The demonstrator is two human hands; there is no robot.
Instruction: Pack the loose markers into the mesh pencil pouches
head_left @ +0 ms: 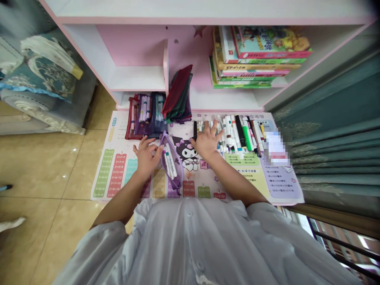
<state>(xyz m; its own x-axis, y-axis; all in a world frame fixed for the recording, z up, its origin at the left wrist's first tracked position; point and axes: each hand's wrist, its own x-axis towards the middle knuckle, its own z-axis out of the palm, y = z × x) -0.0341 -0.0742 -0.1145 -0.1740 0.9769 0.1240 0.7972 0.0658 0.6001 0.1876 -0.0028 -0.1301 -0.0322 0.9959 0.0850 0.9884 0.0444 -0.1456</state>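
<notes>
My left hand (146,155) rests on the desk mat (118,174) with its fingers round the left edge of an open purple mesh pencil case (171,161) that holds a few white markers. My right hand (207,140) lies flat with fingers spread on a row of several markers and pens (237,132) laid side by side across the mat. A black pen (195,130) lies just left of its fingertips.
Filled mesh pencil cases (145,114) and a stack of empty folded ones (179,95) stand at the back of the desk. Books (255,55) are piled in the pink shelf unit (139,43). A curtain (335,130) hangs at right, a sofa (38,79) stands at left.
</notes>
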